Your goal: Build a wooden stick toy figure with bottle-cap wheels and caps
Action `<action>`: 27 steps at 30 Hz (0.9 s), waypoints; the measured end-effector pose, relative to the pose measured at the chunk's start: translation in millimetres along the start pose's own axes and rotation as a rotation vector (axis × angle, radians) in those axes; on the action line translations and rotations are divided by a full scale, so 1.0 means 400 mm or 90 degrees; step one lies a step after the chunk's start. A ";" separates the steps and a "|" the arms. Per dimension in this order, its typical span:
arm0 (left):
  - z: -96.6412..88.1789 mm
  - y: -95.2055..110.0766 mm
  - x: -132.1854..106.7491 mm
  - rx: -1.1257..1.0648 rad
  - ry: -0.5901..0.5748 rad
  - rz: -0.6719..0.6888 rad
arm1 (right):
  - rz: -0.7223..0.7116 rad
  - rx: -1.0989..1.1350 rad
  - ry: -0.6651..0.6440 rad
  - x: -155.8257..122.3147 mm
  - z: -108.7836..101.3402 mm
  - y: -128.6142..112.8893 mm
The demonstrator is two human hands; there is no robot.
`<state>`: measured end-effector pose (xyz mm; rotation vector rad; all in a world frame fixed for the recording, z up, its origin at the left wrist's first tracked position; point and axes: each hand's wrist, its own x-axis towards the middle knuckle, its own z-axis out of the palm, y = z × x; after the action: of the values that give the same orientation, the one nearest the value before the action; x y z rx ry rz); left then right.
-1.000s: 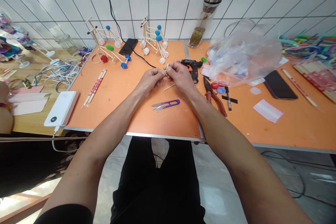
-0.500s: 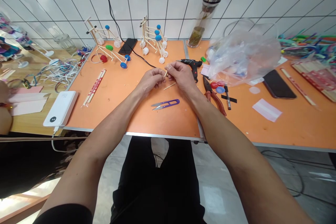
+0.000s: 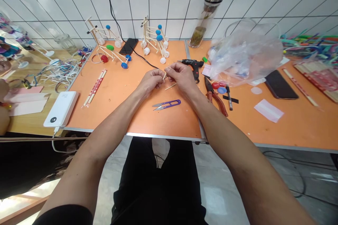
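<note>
My left hand (image 3: pixel 151 80) and my right hand (image 3: pixel 182 76) meet above the orange table (image 3: pixel 118 109), fingers pinched together on a short thin wooden stick (image 3: pixel 164 75) held between them. Another loose stick (image 3: pixel 170 86) lies on the table just below my right hand. Purple thread snips (image 3: pixel 167 104) lie nearer to me, below both hands. A black glue gun (image 3: pixel 193 65) rests just beyond my right hand.
Two stick models with coloured caps (image 3: pixel 112 49) (image 3: pixel 155 40) stand at the back. Red pliers (image 3: pixel 215 96), a marker, a clear plastic bag (image 3: pixel 244 56), a phone (image 3: pixel 280 85) and a bottle (image 3: pixel 207 17) are on the right. A white power bank (image 3: pixel 61 108) and wrapped chopsticks (image 3: pixel 95 88) lie left.
My hands have stayed in place; the fingers shifted slightly on the stick, which now tilts a little more to the left.
</note>
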<state>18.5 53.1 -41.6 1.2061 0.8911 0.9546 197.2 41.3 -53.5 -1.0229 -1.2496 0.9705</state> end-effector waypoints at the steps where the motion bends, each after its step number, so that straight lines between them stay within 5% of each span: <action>1: 0.000 0.001 0.000 0.001 0.001 0.002 | -0.003 -0.001 0.000 0.000 0.000 -0.001; 27: 0.008 0.013 -0.006 -0.025 -0.008 0.011 | -0.019 -0.027 0.029 0.008 -0.011 0.005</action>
<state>20.1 50.5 -36.0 1.1867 0.8484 0.9736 201.9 44.7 -54.8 -1.0509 -1.2480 0.8967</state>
